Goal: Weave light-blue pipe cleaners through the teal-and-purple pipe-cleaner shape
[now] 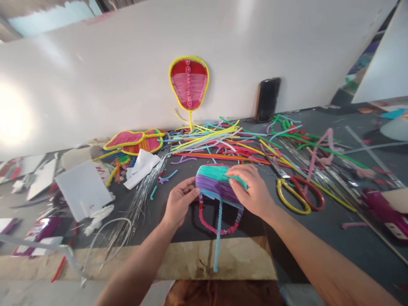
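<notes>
Between my hands is a pipe-cleaner piece (pixel 216 187), with teal rows at the top, purple rows below and a little light blue under them. Its lower half is an open pink-red loop, crossed by a light blue stem (pixel 218 238) that hangs towards the table's front edge. My left hand (pixel 182 197) pinches the left edge of the rows between thumb and fingers. My right hand (pixel 250 187) has its curled fingers and thumb on the teal and purple rows at the right side, covering part of them.
Behind lies a heap of coloured pipe cleaners (pixel 216 136). Scissors (pixel 291 191) lie right, a phone (pixel 267 100) leans on the white board (pixel 127 63), and a finished pink-red piece (pixel 189 85) stands upright. Left are white papers (pixel 83 189) and thin wires (pixel 140 204).
</notes>
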The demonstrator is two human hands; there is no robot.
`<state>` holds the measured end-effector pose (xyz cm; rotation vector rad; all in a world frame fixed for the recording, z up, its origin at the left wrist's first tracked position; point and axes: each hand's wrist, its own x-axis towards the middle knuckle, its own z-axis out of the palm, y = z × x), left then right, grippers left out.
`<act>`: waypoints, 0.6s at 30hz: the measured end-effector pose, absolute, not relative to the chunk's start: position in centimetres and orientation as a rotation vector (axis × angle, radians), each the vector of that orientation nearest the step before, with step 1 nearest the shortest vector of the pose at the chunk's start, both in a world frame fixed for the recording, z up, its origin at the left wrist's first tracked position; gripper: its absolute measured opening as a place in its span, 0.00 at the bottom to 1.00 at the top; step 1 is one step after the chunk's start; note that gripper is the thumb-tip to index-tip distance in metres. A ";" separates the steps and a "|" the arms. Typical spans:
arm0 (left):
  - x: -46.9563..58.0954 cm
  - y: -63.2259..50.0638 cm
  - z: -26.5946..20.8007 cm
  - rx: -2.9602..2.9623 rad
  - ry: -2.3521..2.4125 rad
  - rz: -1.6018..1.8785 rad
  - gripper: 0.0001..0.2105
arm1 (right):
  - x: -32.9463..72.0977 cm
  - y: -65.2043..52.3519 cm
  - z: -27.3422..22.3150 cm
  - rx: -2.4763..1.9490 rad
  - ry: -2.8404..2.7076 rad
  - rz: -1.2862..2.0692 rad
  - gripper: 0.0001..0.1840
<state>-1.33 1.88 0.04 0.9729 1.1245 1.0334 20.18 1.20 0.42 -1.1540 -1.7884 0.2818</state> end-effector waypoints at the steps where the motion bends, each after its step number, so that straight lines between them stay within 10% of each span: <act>1: -1.3 1.9 0.1 0.970 1.123 1.034 0.20 | 19.9 1.0 0.5 -1.121 -1.851 0.275 0.08; 18: -0.6 1.2 -0.1 1.041 1.129 0.980 0.22 | 17.2 -0.2 0.3 -1.013 -2.181 -0.100 0.06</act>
